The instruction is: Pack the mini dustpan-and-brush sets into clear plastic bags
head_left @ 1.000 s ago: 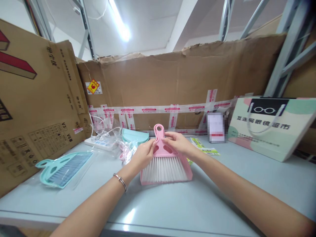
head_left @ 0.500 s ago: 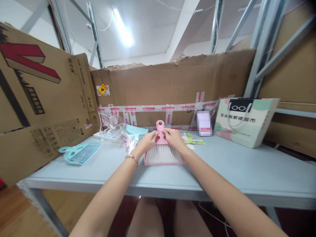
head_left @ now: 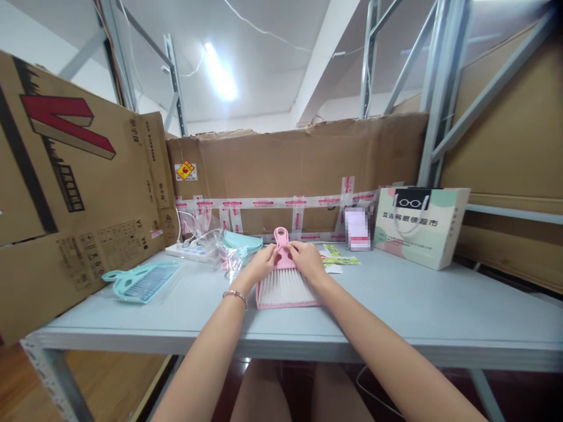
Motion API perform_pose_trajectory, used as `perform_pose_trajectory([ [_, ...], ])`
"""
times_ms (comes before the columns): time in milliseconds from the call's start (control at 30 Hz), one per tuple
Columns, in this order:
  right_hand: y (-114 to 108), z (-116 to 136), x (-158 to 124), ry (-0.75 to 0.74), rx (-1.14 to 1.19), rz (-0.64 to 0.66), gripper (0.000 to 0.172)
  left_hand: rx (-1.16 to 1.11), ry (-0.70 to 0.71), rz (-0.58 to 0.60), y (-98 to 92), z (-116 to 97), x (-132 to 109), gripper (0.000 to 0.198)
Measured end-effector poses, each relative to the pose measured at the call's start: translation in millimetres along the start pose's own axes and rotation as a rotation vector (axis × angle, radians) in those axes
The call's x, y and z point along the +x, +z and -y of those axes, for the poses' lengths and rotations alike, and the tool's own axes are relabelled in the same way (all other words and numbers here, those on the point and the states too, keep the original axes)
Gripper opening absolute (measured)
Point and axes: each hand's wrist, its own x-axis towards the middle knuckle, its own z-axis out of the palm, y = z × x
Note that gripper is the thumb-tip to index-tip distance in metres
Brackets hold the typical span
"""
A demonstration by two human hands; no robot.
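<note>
Pink plastic dustpan [head_left: 288,305], white-bristled pink brush [head_left: 288,284] nested in it, rests on the grey tabletop [head_left: 404,308]; left hand [head_left: 263,262] and right hand [head_left: 309,261] pinch the brush's handle, perhaps the dustpan's too.

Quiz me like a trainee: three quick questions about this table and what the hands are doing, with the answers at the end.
1. True or false: the left hand and the right hand both touch the pink-handled brush.
2. On which side is the bracelet worn? A, left; B, right; C, both.
3. Fill in: the carrier bag carries a drawing of a pair of ____.

Key: 1, true; 2, A; 3, glasses.
</note>
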Motion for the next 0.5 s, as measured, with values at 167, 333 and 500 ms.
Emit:
perform_pose_trajectory([
  [167,0,-2,2,0.005,0.094,-0.023,0.032,0.008,0.003,0.006,-0.4,1,0,0.023],
  [333,-3,-6,8,0.015,0.170,0.002,0.032,-0.004,0.020,-0.027,0.7,0,-1,0.026],
  [500,-8,-22,18,0.021,0.218,0.059,0.039,-0.026,-0.025,-0.040,2.0,2,1,0.030],
])
